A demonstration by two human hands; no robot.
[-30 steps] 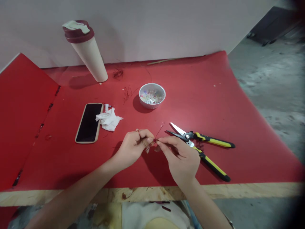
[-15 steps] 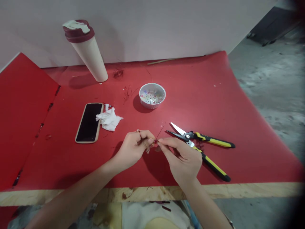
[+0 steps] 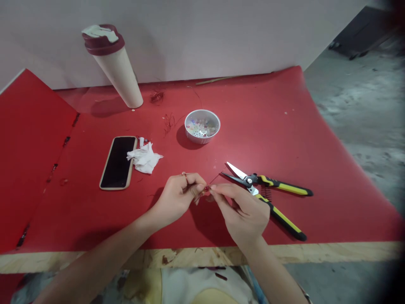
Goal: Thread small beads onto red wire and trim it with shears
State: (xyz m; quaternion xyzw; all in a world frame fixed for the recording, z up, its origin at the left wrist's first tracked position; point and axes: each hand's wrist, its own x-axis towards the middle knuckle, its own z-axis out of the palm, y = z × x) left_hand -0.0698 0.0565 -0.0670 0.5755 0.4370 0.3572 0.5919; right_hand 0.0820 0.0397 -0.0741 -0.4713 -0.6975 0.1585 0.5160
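Observation:
A small dark red bead (image 3: pixel 206 188) shows between the fingertips of both hands, and a thin wire (image 3: pixel 217 177) runs up from it to the right. My left hand (image 3: pixel 180 192) pinches at the bead's left side, thumb against forefinger, with a ring on one finger. Close by on the right, my right hand (image 3: pixel 242 209) is closed in a pinch at the bead and wire. Exactly which part each hand grips is partly hidden by the fingers. Open shears (image 3: pixel 249 180) with yellow and black handles lie just right of my right hand.
Beyond the hands stands a perforated bowl (image 3: pixel 202 141) of small beads. A phone (image 3: pixel 118 162) and a crumpled tissue (image 3: pixel 145 158) lie to the left. At the back are a tumbler (image 3: pixel 118 76) and tangled red wire (image 3: pixel 157 97). The wooden table edge (image 3: pixel 202 255) runs in front.
The wire's free end has swung to the right and lower, towards the shears' blades. My right hand has shifted very slightly right; my left hand has stayed in place.

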